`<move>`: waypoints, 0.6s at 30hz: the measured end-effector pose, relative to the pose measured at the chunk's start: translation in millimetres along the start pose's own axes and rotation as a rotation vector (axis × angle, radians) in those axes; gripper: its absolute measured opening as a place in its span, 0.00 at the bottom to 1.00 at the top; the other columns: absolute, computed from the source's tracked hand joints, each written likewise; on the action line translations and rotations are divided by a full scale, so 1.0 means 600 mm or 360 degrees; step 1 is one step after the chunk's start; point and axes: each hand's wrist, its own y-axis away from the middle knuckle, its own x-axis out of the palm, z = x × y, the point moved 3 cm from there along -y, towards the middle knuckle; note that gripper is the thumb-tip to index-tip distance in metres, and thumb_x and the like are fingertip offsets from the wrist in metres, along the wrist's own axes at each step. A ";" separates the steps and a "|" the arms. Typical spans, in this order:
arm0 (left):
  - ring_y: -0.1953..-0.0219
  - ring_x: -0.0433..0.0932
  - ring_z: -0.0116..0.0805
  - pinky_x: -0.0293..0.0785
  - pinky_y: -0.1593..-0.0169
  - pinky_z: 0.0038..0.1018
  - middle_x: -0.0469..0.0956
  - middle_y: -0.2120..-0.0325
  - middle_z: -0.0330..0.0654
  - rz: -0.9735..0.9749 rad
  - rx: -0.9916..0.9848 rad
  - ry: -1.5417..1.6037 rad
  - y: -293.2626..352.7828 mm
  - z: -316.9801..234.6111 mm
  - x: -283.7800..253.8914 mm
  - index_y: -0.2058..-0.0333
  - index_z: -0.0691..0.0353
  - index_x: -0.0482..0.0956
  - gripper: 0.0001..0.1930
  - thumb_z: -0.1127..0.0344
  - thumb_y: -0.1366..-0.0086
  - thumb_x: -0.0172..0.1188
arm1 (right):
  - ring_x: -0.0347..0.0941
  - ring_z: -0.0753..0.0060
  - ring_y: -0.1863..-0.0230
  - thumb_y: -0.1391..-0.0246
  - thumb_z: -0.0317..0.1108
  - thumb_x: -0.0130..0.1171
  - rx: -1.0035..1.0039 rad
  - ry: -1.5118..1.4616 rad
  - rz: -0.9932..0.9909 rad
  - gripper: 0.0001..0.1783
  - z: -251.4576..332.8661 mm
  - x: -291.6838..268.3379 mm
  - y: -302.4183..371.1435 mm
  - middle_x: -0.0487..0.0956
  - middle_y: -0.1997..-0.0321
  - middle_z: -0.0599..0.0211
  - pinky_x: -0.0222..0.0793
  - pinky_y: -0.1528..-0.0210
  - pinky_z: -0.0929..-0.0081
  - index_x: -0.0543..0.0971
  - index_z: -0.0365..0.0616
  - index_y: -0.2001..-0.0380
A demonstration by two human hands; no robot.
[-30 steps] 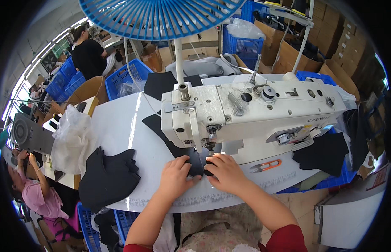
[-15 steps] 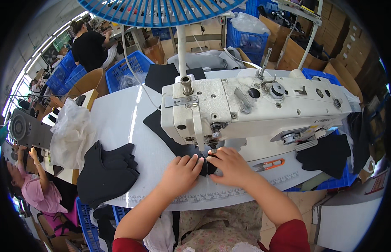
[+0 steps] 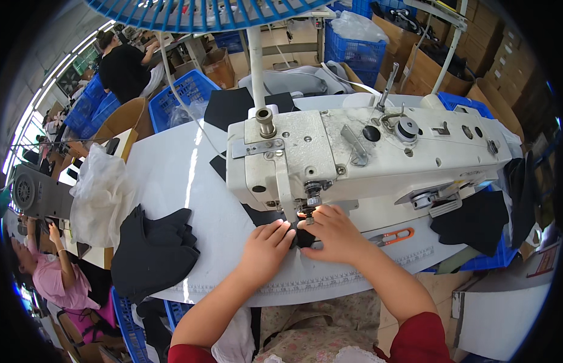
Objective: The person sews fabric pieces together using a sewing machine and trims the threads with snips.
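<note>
- The black fabric piece (image 3: 262, 218) lies on the machine bed under the sewing head, directly in front of you; part of it runs back past the head's left side, and your hands cover much of its near end.
- Your left hand (image 3: 266, 247) is palm down, its fingers close together and their tips on the fabric's near end. Whether they pinch or only press, you cannot tell from here.
- Your right hand (image 3: 333, 235) curves in from the other side, thumb apart from the fingers, the fingertips just beside the needle area; its grip on the fabric is hidden.
- The step in hand looks like guiding this piece under the needle of the white industrial sewing machine (image 3: 366, 148). Whether the needle is down in the fabric is too hidden to tell.
- The next move seems to call for light, even guidance from both your hands, edges lined up, with your right fingertips clear of the needle.
- The orange-handled thread snips (image 3: 395, 236) lie just beyond your right wrist, within reach should a thread need trimming.
- To your left, a stack of black cut pieces (image 3: 153, 254) rests on the white tabletop (image 3: 172, 157); more black pieces (image 3: 472, 222) lie at its right end.
</note>
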 end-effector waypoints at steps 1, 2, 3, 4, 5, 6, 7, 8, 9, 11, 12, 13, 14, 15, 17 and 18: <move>0.50 0.76 0.42 0.72 0.48 0.39 0.76 0.50 0.44 0.0002 0.0009 0.0005 0.002 0.008 -0.001 0.55 0.61 0.78 0.22 0.70 0.53 0.60 | 0.66 0.64 0.46 0.65 0.45 0.69 -0.0018 -0.0001 0.0001 0.27 -0.001 0.000 0.000 0.74 0.48 0.67 0.60 0.44 0.62 0.76 0.48 0.60; 0.51 0.76 0.42 0.72 0.49 0.39 0.77 0.52 0.43 -0.0007 -0.0004 0.0086 0.002 0.020 -0.005 0.56 0.60 0.79 0.21 0.71 0.54 0.60 | 0.66 0.64 0.46 0.65 0.45 0.69 -0.0008 0.0001 -0.0002 0.27 -0.003 0.001 0.002 0.74 0.48 0.67 0.60 0.44 0.62 0.76 0.48 0.60; 0.52 0.77 0.42 0.73 0.49 0.39 0.78 0.53 0.42 -0.0013 -0.0023 0.0165 0.003 0.026 -0.008 0.57 0.59 0.80 0.21 0.73 0.54 0.60 | 0.66 0.64 0.46 0.65 0.44 0.69 -0.0017 -0.0011 -0.0031 0.26 -0.002 0.004 0.003 0.74 0.48 0.67 0.59 0.44 0.62 0.76 0.48 0.60; 0.52 0.77 0.42 0.73 0.49 0.39 0.78 0.53 0.42 -0.0007 -0.0021 0.0166 0.001 0.025 -0.008 0.57 0.59 0.80 0.21 0.73 0.54 0.60 | 0.66 0.64 0.46 0.65 0.44 0.69 -0.0026 -0.0024 -0.0059 0.26 -0.002 0.005 0.004 0.74 0.48 0.67 0.59 0.43 0.61 0.76 0.48 0.60; 0.52 0.77 0.43 0.73 0.50 0.40 0.78 0.53 0.42 -0.0016 -0.0032 0.0188 -0.001 0.024 -0.009 0.58 0.58 0.80 0.20 0.73 0.55 0.60 | 0.66 0.64 0.46 0.65 0.44 0.69 -0.0021 -0.0029 -0.0060 0.26 -0.003 0.005 0.003 0.74 0.48 0.67 0.59 0.43 0.61 0.76 0.48 0.60; 0.53 0.77 0.44 0.73 0.51 0.40 0.79 0.54 0.43 -0.0023 -0.0044 0.0211 -0.001 0.023 -0.009 0.59 0.58 0.81 0.20 0.74 0.55 0.60 | 0.66 0.64 0.49 0.64 0.45 0.69 -0.0022 -0.0012 -0.0100 0.26 -0.004 0.002 0.001 0.73 0.56 0.68 0.59 0.44 0.61 0.77 0.49 0.59; 0.53 0.77 0.44 0.73 0.51 0.40 0.79 0.54 0.43 -0.0015 -0.0043 0.0215 -0.002 0.024 -0.007 0.59 0.58 0.81 0.20 0.74 0.55 0.60 | 0.66 0.64 0.51 0.62 0.47 0.68 -0.0023 0.0004 -0.0138 0.27 -0.004 0.001 0.000 0.71 0.64 0.69 0.58 0.45 0.62 0.78 0.49 0.57; 0.52 0.77 0.44 0.73 0.50 0.40 0.79 0.54 0.42 -0.0037 -0.0077 0.0196 -0.002 0.026 -0.006 0.59 0.58 0.81 0.20 0.74 0.55 0.60 | 0.66 0.64 0.51 0.62 0.47 0.68 -0.0017 -0.0001 -0.0137 0.27 -0.005 0.003 -0.001 0.71 0.64 0.69 0.58 0.45 0.62 0.78 0.49 0.57; 0.52 0.77 0.45 0.73 0.50 0.40 0.79 0.55 0.42 -0.0062 -0.0112 0.0181 -0.005 0.026 -0.003 0.59 0.58 0.81 0.20 0.74 0.55 0.61 | 0.66 0.64 0.48 0.63 0.45 0.68 -0.0012 -0.0025 -0.0142 0.26 -0.007 0.005 0.000 0.73 0.57 0.68 0.58 0.44 0.61 0.77 0.48 0.59; 0.51 0.76 0.45 0.73 0.50 0.40 0.79 0.55 0.42 -0.0064 -0.0108 0.0184 -0.011 0.029 -0.008 0.59 0.58 0.81 0.19 0.74 0.55 0.60 | 0.66 0.63 0.45 0.64 0.43 0.69 -0.0003 -0.0049 -0.0141 0.25 -0.010 0.005 0.002 0.74 0.50 0.66 0.58 0.42 0.61 0.75 0.47 0.60; 0.50 0.76 0.45 0.73 0.50 0.40 0.79 0.55 0.42 -0.0067 -0.0107 0.0174 -0.012 0.031 -0.011 0.59 0.58 0.81 0.19 0.75 0.54 0.60 | 0.66 0.64 0.45 0.63 0.43 0.69 0.0018 -0.0045 -0.0137 0.25 -0.010 0.007 0.002 0.74 0.50 0.66 0.58 0.42 0.61 0.75 0.47 0.60; 0.50 0.76 0.45 0.73 0.50 0.40 0.79 0.55 0.42 -0.0062 -0.0113 0.0175 -0.013 0.031 -0.010 0.59 0.58 0.81 0.19 0.75 0.54 0.60 | 0.66 0.64 0.45 0.63 0.43 0.68 0.0039 -0.0040 -0.0134 0.25 -0.011 0.008 0.001 0.74 0.50 0.66 0.58 0.42 0.61 0.75 0.48 0.60; 0.49 0.75 0.43 0.72 0.47 0.38 0.79 0.55 0.42 -0.0028 -0.0131 0.0165 -0.014 0.030 -0.008 0.59 0.58 0.81 0.19 0.74 0.53 0.59 | 0.66 0.64 0.45 0.63 0.43 0.68 0.0038 -0.0046 -0.0129 0.25 -0.012 0.008 0.002 0.74 0.50 0.66 0.58 0.42 0.61 0.75 0.48 0.60; 0.47 0.75 0.41 0.71 0.44 0.37 0.78 0.55 0.42 0.0005 -0.0145 0.0154 -0.014 0.030 -0.007 0.59 0.57 0.81 0.18 0.73 0.52 0.58 | 0.66 0.64 0.45 0.62 0.43 0.68 0.0060 -0.0046 -0.0124 0.25 -0.014 0.007 0.003 0.74 0.50 0.66 0.58 0.42 0.60 0.75 0.48 0.60; 0.47 0.75 0.41 0.71 0.44 0.37 0.78 0.55 0.42 0.0015 -0.0149 0.0150 -0.011 0.036 -0.004 0.59 0.57 0.80 0.18 0.73 0.52 0.58 | 0.66 0.64 0.45 0.62 0.43 0.68 0.0083 -0.0049 -0.0120 0.24 -0.014 0.006 0.001 0.74 0.50 0.67 0.58 0.42 0.60 0.75 0.48 0.60; 0.47 0.75 0.41 0.71 0.44 0.38 0.78 0.55 0.42 0.0021 -0.0151 0.0150 -0.010 0.038 -0.002 0.59 0.57 0.80 0.18 0.73 0.52 0.58 | 0.66 0.64 0.45 0.61 0.44 0.68 0.0071 -0.0057 -0.0127 0.24 -0.013 0.006 0.000 0.74 0.50 0.67 0.57 0.42 0.60 0.75 0.48 0.59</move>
